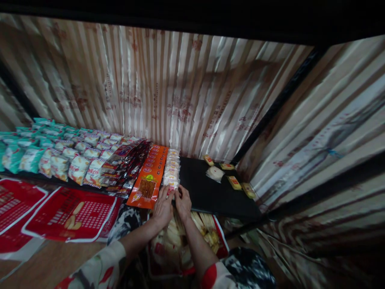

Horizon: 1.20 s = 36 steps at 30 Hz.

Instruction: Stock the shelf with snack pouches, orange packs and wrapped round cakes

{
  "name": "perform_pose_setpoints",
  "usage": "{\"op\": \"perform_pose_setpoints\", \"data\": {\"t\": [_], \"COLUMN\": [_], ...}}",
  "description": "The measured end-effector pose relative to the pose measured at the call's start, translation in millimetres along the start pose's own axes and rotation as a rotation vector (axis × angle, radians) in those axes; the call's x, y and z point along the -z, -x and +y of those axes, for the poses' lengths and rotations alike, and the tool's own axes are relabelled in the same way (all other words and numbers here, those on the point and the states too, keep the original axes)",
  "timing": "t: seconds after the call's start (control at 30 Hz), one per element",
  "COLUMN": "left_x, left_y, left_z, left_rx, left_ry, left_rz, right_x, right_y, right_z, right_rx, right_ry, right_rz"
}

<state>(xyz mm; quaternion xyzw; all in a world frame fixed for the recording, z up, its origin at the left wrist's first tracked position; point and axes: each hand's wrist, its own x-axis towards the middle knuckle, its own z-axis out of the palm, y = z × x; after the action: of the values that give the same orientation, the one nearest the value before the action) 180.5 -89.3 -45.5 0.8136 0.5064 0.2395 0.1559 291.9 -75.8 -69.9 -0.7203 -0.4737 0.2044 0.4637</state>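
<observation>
Biggest thing here is the striped plastic sheeting (180, 92), shiny and wrinkled, hung as walls all round. In front of it sits a flat black shelf (210, 196), matte, with snacks lined up in rows.

From the far left: teal packets (33, 138), puffy white-and-orange bags (78, 164), glossy dark red packets (126, 164), then a long overlapping strip of flat orange packets (150, 176). Just beside that is a narrow row of pale clear packets (172, 166) with round whitish stuff inside.

Lower left, flat red printed bags (72, 214) lie on a wooden surface. Right under the arms there's an open red-and-white bag (216, 237) stuffed with pale yellow stick-shaped pieces.

Off to the right on the shelf: one round white packet (215, 173) and a few small yellow square ones (234, 182), well apart from the rows.

Left hand (163, 206) and right hand (183, 202) sit side by side at the shelf's front edge, fingers curled onto the front packet (172, 185) of the pale row, one on each side. Can't tell how tight.
</observation>
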Motion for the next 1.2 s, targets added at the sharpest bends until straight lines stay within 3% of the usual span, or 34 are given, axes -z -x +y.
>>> {"op": "perform_pose_setpoints", "data": {"t": [0.27,0.6,0.87,1.03,1.2], "left_x": [-11.5,-9.6,-24.5,-38.2,-47.0], "left_y": [-4.5,-13.8,-16.8,-19.1,-24.5], "left_z": [-0.9,5.9,-10.2,-11.0,-5.5], "left_rx": [-0.002,-0.01,-0.028,-0.063,-0.065], "left_ry": [-0.074,-0.134,-0.198,-0.23,-0.214], "left_rz": [0.016,0.141,0.142,0.313,0.524], "right_x": [1.1,3.5,4.3,3.3,1.8], "right_y": [-1.3,-0.6,-0.4,-2.0,-9.5], "right_z": [3.5,1.6,3.2,8.7,9.6], "right_rx": [0.008,-0.045,-0.006,-0.006,-0.13], "right_ry": [-0.009,-0.021,0.032,0.007,-0.195], "right_rz": [-0.001,-0.029,-0.066,-0.074,-0.039]}}
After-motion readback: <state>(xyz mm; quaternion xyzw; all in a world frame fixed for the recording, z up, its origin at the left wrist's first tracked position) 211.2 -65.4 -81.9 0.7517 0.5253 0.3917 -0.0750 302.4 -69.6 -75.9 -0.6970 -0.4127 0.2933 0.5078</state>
